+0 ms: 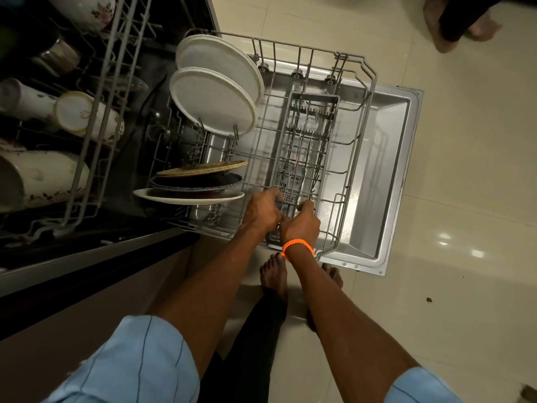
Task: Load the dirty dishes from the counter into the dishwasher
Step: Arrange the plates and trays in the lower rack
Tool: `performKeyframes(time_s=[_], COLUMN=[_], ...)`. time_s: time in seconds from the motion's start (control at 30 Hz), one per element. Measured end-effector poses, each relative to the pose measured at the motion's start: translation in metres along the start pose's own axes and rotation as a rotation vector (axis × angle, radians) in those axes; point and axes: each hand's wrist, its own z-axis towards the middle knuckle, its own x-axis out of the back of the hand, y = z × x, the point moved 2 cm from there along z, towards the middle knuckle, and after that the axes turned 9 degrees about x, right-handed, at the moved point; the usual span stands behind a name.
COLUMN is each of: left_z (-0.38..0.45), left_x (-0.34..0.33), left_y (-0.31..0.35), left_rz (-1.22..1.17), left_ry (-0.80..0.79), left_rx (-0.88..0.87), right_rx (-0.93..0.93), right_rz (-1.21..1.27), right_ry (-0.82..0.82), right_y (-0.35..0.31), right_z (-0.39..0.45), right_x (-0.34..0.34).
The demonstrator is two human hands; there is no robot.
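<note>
Both hands, left hand (263,212) and right hand (302,223), are gripping the cutlery basket (305,158) at its near end, its long axis running away from them.

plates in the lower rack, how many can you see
5. Two white plates stand upright at the far end, the rear one behind the front one. Three more sit nearer: a tan plate, a dark plate and a white plate. Others may be hidden.

Cream floor tiles (465,199) carry small dark crumbs (429,299), and another person's bare feet (453,27) stand at top right.
</note>
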Motion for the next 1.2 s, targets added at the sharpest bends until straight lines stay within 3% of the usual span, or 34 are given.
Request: performKeyframes(time_s=[0.2,0.4,0.63,0.73,1.0,1.2], left_z=[0.003,0.003,-0.003,-0.011,-0.061,-0.113], left_x=[0.000,0.000,-0.003,0.002,0.037,0.090], left_y=[-0.005,-0.013,-0.014,-0.010,0.004,0.052], left_rz=[-0.042,-0.136,-0.003,0.063,0.178,0.091], left_ry=[-0.034,-0.071,-0.057,0.031,0.097,0.117], left_rx=[0.017,0.056,-0.025,-0.079,0.001,0.054], right_rx=[-0.086,-0.041,-0.001,0.012,0.018,0.109], right_rz=[0.004,-0.048,-0.050,-0.009,-0.032,-0.047], right_ry=[-0.047,-0.063,-0.117,-0.097,-0.128,-0.136], right_y=[-0.001,0.005,0.011,0.015,0.001,-0.065], right_z=[0.009,0.010,0.011,0.003,-0.027,-0.048], right_x=[-0.003,-0.005,0.005,0.014,0.072,0.131])
